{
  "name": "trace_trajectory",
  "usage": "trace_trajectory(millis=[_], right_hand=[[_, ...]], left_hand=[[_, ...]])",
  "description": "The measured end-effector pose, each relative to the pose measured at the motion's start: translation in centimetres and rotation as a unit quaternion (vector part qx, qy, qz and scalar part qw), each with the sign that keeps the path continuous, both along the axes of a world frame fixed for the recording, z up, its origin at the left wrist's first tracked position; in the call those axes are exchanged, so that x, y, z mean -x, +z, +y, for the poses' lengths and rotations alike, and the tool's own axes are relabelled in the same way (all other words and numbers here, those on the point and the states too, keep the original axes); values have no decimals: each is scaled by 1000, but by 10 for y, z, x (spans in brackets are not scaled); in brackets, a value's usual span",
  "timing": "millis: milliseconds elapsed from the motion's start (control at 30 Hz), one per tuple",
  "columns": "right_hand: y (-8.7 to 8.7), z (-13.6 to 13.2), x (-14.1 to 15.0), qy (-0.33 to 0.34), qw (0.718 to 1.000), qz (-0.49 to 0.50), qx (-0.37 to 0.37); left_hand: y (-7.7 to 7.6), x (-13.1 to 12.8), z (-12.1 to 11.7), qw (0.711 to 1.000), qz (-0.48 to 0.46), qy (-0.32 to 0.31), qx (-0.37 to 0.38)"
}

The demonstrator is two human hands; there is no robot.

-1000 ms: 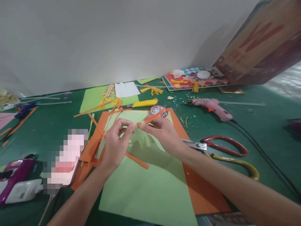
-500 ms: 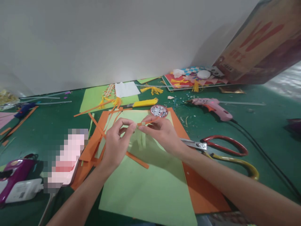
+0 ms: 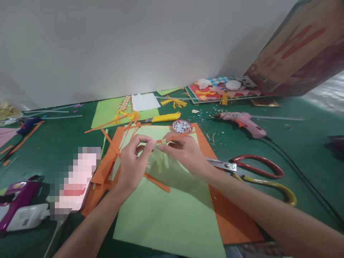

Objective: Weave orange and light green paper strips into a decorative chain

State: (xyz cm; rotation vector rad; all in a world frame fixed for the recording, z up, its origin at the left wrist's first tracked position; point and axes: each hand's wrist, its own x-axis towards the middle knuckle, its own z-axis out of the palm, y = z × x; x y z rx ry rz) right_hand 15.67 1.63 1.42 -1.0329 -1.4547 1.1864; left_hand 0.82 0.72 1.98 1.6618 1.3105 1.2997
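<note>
Between my two hands are narrow paper strips: an orange paper strip (image 3: 178, 137) runs crosswise, and pale green paper strips (image 3: 159, 163) hang down from it. My left hand (image 3: 136, 157) pinches the left end between thumb and forefinger. Close beside it, my right hand (image 3: 185, 150) is closed on the strips, its other fingers partly hiding them. Both hands are above a light green sheet (image 3: 166, 218). A loose orange strip (image 3: 157, 182) lies on that sheet below the hands.
Orange paper (image 3: 233, 218) lies under the green sheet. To the right are scissors (image 3: 228, 165) and a pink glue gun (image 3: 242, 122) with a cord. A yellow cutter (image 3: 166, 117) lies behind the hands. On the left are a phone (image 3: 76, 182) and a white bottle (image 3: 28, 216).
The orange strip's right end now extends further out past my right hand, and the hanging green strips show more clearly. Both hands stay in nearly the same place.
</note>
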Motion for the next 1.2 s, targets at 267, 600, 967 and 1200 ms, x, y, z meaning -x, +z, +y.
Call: trace_trajectory(millis=[267, 600, 967, 1200], right_hand=[[4, -3, 1, -14, 999, -19, 46], [-2, -2, -2, -28, 997, -41, 52], [3, -2, -1, -12, 999, -16, 43], [-6, 0, 1, -14, 997, 27, 66]], left_hand=[[1, -1, 0, 1000, 15, -11, 7], [0, -2, 1, 1000, 3, 2, -9], [1, -1, 0, 1000, -11, -9, 1], [0, 0, 1, 999, 24, -25, -22]])
